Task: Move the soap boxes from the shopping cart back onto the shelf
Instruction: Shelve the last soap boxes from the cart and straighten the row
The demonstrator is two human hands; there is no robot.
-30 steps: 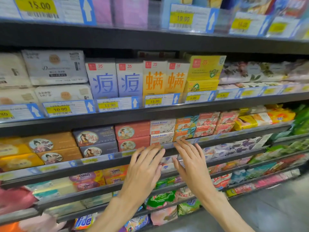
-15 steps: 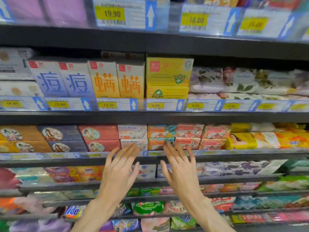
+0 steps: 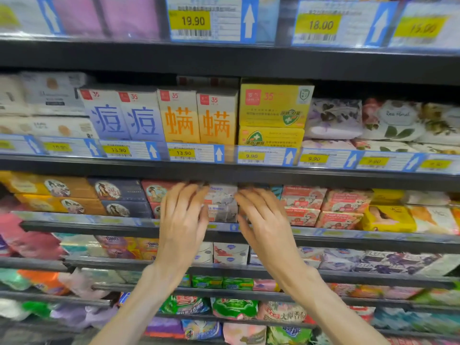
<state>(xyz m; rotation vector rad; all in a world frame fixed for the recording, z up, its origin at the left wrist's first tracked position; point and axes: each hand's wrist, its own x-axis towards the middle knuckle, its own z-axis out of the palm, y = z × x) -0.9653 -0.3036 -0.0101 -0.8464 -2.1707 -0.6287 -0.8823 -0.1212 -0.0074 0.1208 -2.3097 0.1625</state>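
Two white-grey goat soap boxes (image 3: 222, 202) are stacked on the middle shelf (image 3: 99, 226), between red boxes with portrait labels (image 3: 155, 192) and pink goat soap boxes (image 3: 302, 207). My left hand (image 3: 183, 220) is raised at the stack's left side, fingers spread and reaching its edge. My right hand (image 3: 265, 220) is at the stack's right side, fingers spread too. Neither hand holds anything. The shopping cart is out of view.
The shelf above carries upright blue and orange boxes (image 3: 179, 118) and yellow boxes (image 3: 272, 105) behind price tags (image 3: 184, 153). Brown and dark portrait boxes (image 3: 74, 195) fill the left of the middle shelf. Lower shelves hold wrapped soaps and bags (image 3: 234, 307).
Both hands have risen from below the shelf edge to the two sides of the white goat soap stack. The view has shifted right and closer to the shelves.
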